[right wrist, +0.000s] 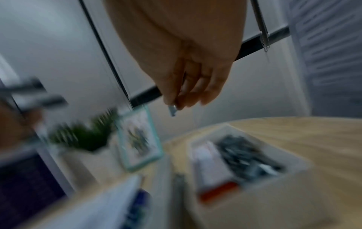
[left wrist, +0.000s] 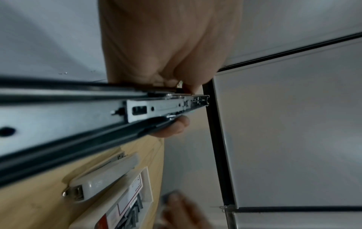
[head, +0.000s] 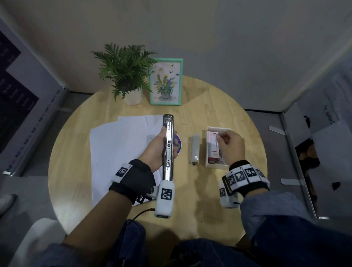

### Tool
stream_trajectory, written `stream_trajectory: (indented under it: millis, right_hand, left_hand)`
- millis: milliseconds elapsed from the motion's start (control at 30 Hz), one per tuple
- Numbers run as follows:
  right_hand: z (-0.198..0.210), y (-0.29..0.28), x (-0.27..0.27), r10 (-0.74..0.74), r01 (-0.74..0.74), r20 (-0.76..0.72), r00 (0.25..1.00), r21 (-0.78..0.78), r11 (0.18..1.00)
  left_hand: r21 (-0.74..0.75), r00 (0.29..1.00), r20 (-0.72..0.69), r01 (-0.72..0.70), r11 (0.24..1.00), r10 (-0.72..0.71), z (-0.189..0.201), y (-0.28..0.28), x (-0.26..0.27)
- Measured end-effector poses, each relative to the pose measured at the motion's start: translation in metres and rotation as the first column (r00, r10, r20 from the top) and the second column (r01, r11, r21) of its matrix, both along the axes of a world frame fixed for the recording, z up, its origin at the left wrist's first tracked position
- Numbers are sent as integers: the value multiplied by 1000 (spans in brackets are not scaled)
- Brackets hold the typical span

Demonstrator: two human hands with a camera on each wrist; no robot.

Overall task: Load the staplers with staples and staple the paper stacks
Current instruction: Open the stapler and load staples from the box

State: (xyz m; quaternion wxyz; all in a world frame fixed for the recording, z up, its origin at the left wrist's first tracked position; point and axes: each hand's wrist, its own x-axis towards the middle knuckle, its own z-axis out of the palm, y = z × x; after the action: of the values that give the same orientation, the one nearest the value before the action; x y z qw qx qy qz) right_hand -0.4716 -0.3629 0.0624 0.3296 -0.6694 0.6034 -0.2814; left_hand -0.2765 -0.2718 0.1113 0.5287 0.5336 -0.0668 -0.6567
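While left hand [head: 156, 150] is gripping opened stapler [head: 168, 147] at frame centre, you are pinching staple strip [right wrist: 172, 110] in right hand [head: 231, 146] above staple box [head: 218, 128]. Second stapler [head: 195, 149] and paper stacks [head: 119, 139] are waiting on bench [head: 222, 103]; nothing looking loaded or stapled yet.

Dim light, right wrist view blurred

The left grip [head: 157, 147] is holding an opened stapler [head: 168, 147] above the tabletop [head: 218, 198], its metal channel facing up and running away from the person. Paper [head: 118, 149] is lying under and left of that grip. The right grip [head: 231, 145] is hovering over a white box [head: 217, 146], fingers curled; whether it is pinching anything cannot be told. A second stapler [head: 195, 149] is lying between the two grips, just beside the box. A plant [head: 125, 71] and a framed picture [head: 166, 82] are standing well beyond both grips.
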Motion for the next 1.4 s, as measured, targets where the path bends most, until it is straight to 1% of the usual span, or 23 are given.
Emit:
stream_trajectory:
  millis: [33, 67, 100, 133, 167, 233, 300, 467, 667, 867, 1000, 1133, 1267, 1333, 1400]
  right_hand:
    - [18, 4, 7, 27, -34, 194, 981, 36, 999]
    - [36, 8, 16, 72, -93, 338, 938, 46, 995]
    - [53, 13, 24, 133, -165, 434, 891, 38, 985]
    - [67, 18, 33, 191, -231, 491, 850, 22, 973]
    - [77, 23, 41, 240, -281, 515, 823, 1, 960]
    - [86, 31, 52, 318, -339, 487, 813, -48, 940]
    - [83, 36, 57, 356, -366, 440, 824, -65, 928]
    - [73, 39, 60, 357, -367, 428, 830, -64, 928]
    - [72, 42, 60, 378, -367, 364, 851, -104, 925]
    - [73, 46, 59, 369, -358, 363, 855, -101, 928]
    - [72, 49, 60, 383, -360, 323, 865, -130, 924]
    - [65, 48, 62, 363, -321, 303, 881, -181, 930]
    - [64, 48, 61, 321, -270, 296, 900, -200, 942]
    - [65, 47, 62, 263, -205, 306, 915, -208, 956]
    - [66, 42, 62, 184, -130, 323, 928, -181, 975]
  left_hand:
    - [-10, 999, 16, 30, 1000, -30, 0, 1, -1]
    - [-16, 998, 31, 56, 998, -56, 1, 3, -3]
    - [-18, 996, 44, 78, 997, -78, 2, 3, -5]
    - [-16, 994, 55, 97, 995, -96, 3, 3, -7]
    - [-15, 992, 65, 113, 994, -111, 5, 2, -10]
    - [-19, 988, 78, 135, 991, -134, 8, 3, -14]
    - [-28, 985, 78, 156, 987, -154, 10, 5, -15]
    - [-64, 975, 66, 219, 974, -214, 16, 10, -15]
    - [-74, 981, 61, 188, 979, -184, 13, 12, -18]
    - [-78, 978, 80, 200, 977, -193, 12, 13, -19]
    - [-73, 978, 87, 194, 978, -188, 11, 14, -21]
    - [-101, 979, 72, 197, 975, -190, 10, 14, -23]
    - [-123, 968, 106, 241, 963, -229, 12, 13, -26]
    - [-114, 961, 119, 263, 958, -249, 13, 13, -28]
    - [-98, 961, 96, 269, 958, -260, 13, 14, -30]
